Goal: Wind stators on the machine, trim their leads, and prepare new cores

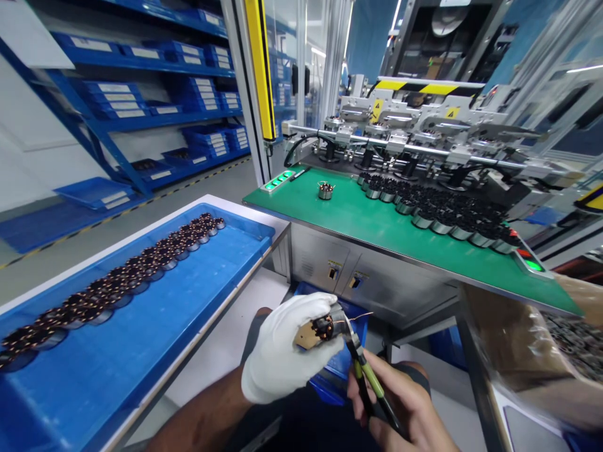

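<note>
My left hand [287, 345], in a white glove, is closed around a motor stator [326, 326] with copper windings and a metal outer ring. A thin copper wire [360, 316] sticks out from it to the right. My bare right hand [400, 402] grips pliers or cutters [372, 380] with black and yellow-green handles. Their jaws are at the wire side of the stator; whether they are closed on the wire I cannot tell. Both hands are low in front of me, above my lap.
At left, a blue tray [202, 301] bears rows of wound stators [127, 276]. On the green table [330, 216] stand one stator with loose wires [325, 190] and many black-topped stators [438, 207], before a winding machine [414, 125]. A carton [513, 339] stands at right, blue shelving [155, 119] behind.
</note>
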### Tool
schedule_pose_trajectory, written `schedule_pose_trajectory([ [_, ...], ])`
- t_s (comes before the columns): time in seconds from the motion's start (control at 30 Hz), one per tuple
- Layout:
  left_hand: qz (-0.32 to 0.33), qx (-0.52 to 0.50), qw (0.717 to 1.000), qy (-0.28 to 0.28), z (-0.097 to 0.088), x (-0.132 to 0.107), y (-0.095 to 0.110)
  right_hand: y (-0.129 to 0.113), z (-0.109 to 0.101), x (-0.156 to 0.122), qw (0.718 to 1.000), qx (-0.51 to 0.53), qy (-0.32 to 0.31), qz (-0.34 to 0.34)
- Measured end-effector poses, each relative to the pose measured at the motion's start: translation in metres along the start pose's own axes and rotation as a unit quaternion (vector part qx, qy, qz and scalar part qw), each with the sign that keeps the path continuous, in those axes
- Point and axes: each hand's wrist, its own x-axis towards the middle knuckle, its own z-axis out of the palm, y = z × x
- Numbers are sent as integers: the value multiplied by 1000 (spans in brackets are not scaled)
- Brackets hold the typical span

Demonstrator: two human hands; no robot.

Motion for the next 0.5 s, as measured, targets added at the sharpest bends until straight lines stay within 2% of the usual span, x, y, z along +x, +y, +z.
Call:
schedule_pose_trajectory([
  [0.13,-6,26,1000,-10,-3,2,2,9,-2,-2,999,-26,5,19],
  [0.27,-22,56,998,-31,-4,6,4,-8,-4,7,997,-78,2,9],
  [0.37,-46,73,996,-38,-3,7,2,-22,-5,16,989,-138,10,52],
  [0.5,-73,78,994,-25,-5,2,-5,-18,-11,22,988,-113,-1,103],
])
